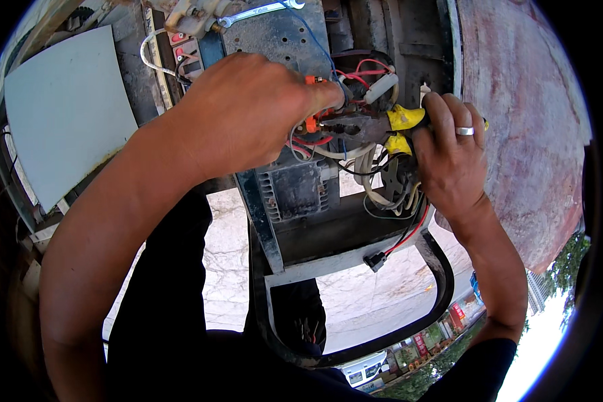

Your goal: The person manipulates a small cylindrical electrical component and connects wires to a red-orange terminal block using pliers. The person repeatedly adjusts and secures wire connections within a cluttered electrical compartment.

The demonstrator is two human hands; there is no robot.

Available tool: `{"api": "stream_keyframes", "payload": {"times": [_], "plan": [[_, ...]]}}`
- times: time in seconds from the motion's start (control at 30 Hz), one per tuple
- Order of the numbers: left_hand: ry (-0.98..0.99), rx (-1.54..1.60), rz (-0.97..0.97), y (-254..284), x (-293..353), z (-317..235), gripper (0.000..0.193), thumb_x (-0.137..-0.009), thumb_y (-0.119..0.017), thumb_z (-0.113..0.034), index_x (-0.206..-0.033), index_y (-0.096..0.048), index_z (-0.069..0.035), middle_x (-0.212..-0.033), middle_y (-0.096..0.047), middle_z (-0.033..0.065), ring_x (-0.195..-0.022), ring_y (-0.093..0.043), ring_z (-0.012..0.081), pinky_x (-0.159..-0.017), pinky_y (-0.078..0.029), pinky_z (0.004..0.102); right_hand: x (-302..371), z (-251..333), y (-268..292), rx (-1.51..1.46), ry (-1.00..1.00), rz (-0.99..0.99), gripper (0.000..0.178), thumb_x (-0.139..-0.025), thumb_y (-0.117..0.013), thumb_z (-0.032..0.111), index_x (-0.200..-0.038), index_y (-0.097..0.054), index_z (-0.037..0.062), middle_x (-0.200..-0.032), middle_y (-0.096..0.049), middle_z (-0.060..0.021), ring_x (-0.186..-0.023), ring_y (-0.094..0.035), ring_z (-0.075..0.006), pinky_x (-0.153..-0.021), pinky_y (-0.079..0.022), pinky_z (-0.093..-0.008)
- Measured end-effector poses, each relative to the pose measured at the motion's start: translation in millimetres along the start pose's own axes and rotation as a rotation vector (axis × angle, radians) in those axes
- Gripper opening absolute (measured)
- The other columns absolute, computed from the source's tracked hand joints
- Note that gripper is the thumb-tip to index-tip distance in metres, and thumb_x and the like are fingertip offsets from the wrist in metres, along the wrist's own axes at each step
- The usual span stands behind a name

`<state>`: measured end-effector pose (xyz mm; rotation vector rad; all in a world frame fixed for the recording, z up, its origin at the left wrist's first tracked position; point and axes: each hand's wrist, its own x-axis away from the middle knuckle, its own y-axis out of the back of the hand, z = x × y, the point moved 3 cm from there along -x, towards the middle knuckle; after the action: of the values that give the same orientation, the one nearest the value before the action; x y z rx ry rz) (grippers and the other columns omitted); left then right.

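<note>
My right hand [451, 147], with a ring on one finger, grips a pair of pliers [365, 124] by its yellow and black handles. The pliers' dark jaws lie against an orange part [311, 123] among the wires. My left hand [254, 110] is closed beside that part, its index finger bent down over the far side. The tips of its other fingers and whatever they hold are hidden. Red wires [368, 72] and a white connector sleeve [381, 88] lie just beyond the jaws. A thin blue wire [313, 35] runs down toward my left fingertip.
A wrench [261, 11] lies on the perforated metal plate [241, 41] at the top. Below my hands sits a finned metal box [295, 191]. Bundled pale cables [375, 184] and a loose black plug [375, 260] hang at the right. A white panel [70, 114] stands at left.
</note>
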<state>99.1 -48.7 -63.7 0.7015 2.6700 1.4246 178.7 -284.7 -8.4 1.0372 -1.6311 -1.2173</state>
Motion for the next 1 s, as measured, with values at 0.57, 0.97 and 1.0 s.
{"api": "stream_keyframes", "payload": {"times": [0.57,0.97,1.0], "plan": [[0.018,-0.016,-0.010,-1.8,-0.3,-1.1,0.062,-0.077,-0.065,0.008,-0.134,-0.070,-0.017,-0.104,-0.077,0.0176,-0.082,-0.076,0.0299,-0.076,-0.061,0.0411,-0.4,-0.8,0.1,-0.097,-0.025,0.103,0.012,-0.078,-0.065,0.012,-0.086,-0.067,0.0040,-0.127,-0.057,-0.0127,-0.120,-0.057,-0.0325,-0.101,-0.045,-0.0477],[0.024,-0.124,0.074,-1.0,-1.4,-5.4,0.054,-0.082,-0.066,0.003,-0.131,-0.069,-0.020,-0.091,-0.073,0.0125,-0.080,-0.074,0.0314,-0.072,-0.059,0.0430,-4.0,1.3,1.5,-0.113,-0.027,0.124,0.026,-0.064,-0.072,0.002,-0.089,-0.067,0.0043,-0.129,-0.057,-0.0160,-0.122,-0.057,-0.0348,-0.099,-0.047,-0.0484],[0.029,-0.126,0.083,-1.4,-1.5,-5.3,0.054,-0.082,-0.066,0.004,-0.130,-0.068,-0.020,-0.090,-0.073,0.0123,-0.080,-0.074,0.0317,-0.071,-0.059,0.0431,-4.6,1.1,2.2,-0.114,-0.028,0.126,0.026,-0.064,-0.072,0.002,-0.090,-0.067,0.0042,-0.129,-0.056,-0.0161,-0.122,-0.058,-0.0349,-0.099,-0.047,-0.0485]]}}
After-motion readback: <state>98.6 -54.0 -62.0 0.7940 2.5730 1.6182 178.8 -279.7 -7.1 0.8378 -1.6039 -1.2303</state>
